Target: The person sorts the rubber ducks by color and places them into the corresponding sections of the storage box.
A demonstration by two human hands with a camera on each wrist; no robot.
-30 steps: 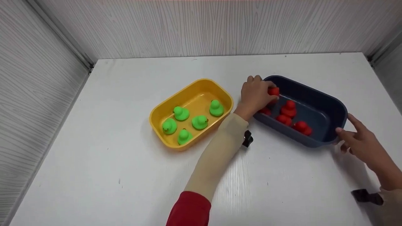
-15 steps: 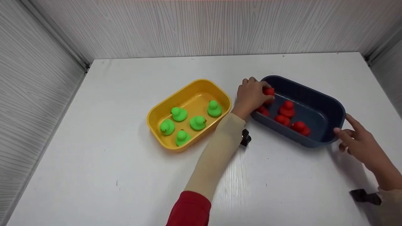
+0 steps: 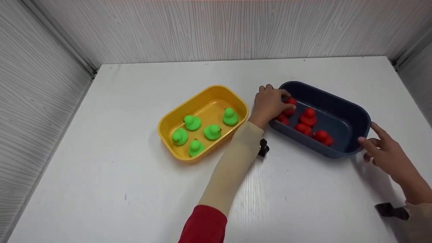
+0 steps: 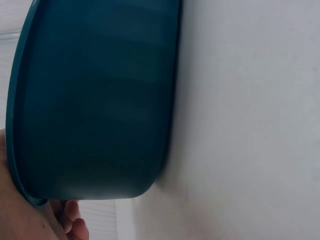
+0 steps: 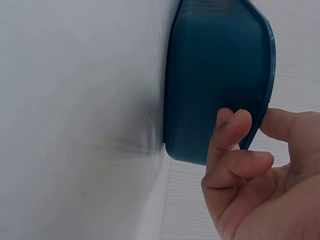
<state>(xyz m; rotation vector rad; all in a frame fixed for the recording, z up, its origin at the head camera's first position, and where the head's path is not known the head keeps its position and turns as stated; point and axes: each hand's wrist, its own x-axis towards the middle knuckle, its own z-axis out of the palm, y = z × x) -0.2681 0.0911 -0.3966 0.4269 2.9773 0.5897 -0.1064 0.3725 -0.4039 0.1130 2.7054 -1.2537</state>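
Observation:
Inside the left end of a dark blue tub [image 3: 337,101], my left hand [image 3: 267,104] pinches a red toy duck [image 3: 290,105] between thumb and fingers. Several other red ducks [image 3: 307,118] lie around it on the tub's floor. My right hand [image 3: 388,153] grips the tub's right end, with the thumb at the rim. In the right wrist view that thumb hooks over the rim while bent fingers [image 5: 232,132] lie along the outer wall. The left wrist view shows mostly the tub's outer side [image 4: 100,100], which hides the held duck.
A yellow tub [image 3: 182,108] holding several green toy ducks [image 3: 212,132] stands left of the dark blue one, close to my left forearm. Both tubs are on a white table [image 3: 101,168]. Pale wood-grain panels [image 3: 202,30] border the table at the back and sides.
My left hand has sunk slightly lower into the dark blue tub with the red duck. The right hand keeps its place on the tub. The head view has shifted a little.

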